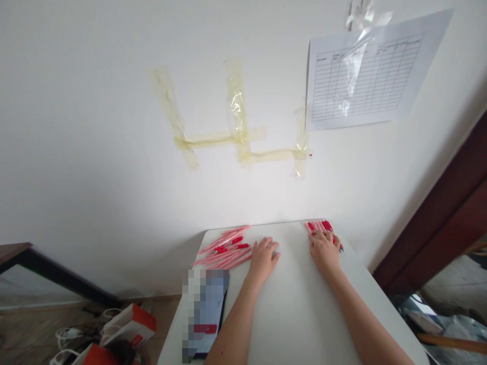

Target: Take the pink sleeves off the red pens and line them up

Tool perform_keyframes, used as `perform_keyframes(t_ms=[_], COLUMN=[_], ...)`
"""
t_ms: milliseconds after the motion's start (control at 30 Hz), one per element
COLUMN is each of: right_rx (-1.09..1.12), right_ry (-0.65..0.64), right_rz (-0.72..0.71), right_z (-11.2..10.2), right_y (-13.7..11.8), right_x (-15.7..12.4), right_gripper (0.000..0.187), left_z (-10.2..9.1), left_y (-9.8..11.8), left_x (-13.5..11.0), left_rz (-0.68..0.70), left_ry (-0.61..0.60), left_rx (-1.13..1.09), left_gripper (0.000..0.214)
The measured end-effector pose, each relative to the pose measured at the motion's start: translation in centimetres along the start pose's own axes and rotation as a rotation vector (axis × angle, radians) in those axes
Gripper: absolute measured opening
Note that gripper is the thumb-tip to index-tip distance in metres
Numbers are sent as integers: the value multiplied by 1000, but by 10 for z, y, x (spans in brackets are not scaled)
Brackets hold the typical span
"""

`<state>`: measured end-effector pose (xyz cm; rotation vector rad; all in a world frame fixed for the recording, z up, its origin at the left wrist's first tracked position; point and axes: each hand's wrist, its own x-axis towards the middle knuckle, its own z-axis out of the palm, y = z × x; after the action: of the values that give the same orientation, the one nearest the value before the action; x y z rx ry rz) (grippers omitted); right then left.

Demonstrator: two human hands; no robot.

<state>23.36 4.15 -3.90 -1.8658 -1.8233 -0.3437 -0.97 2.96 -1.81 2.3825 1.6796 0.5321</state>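
My left hand (pixel 265 255) rests palm down on the white table (pixel 287 314), fingers spread and holding nothing. Just left of it lies a loose pile of pink stick-like pens (pixel 224 256), several with red grips, pointing in slightly different directions. At the far right corner, a row of pink and red pens (pixel 317 225) lies side by side. My right hand (pixel 324 248) is laid over the near part of that row with its fingers apart, touching the pens and partly hiding them.
A phone-like device (pixel 211 309), blurred out, lies at the table's left edge. Behind stands a white wall (pixel 95 126) with yellowish tape (pixel 238 111) and a printed sheet (pixel 365 76). Orange-and-white bags (pixel 131 324) and cables are on the floor at left; dark red wood (pixel 437 228) rises at right.
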Motion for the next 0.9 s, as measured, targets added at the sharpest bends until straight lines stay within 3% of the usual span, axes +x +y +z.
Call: perform_keyframes(t_ms=[633, 800, 900], right_rx=[70, 129, 171], right_ry=[30, 40, 41], right_rz=[47, 30, 26], right_z=[0, -3, -3], right_y=[3, 2, 1], right_x=[-1, -3, -4], right_gripper=[40, 36, 34], left_z=[-1, -17, -34], left_y=[0, -2, -4], left_x=[1, -2, -6], left_rz=[5, -17, -106], left_ry=[40, 78, 84], left_rx=[-20, 103, 233], left_gripper=[33, 34, 21])
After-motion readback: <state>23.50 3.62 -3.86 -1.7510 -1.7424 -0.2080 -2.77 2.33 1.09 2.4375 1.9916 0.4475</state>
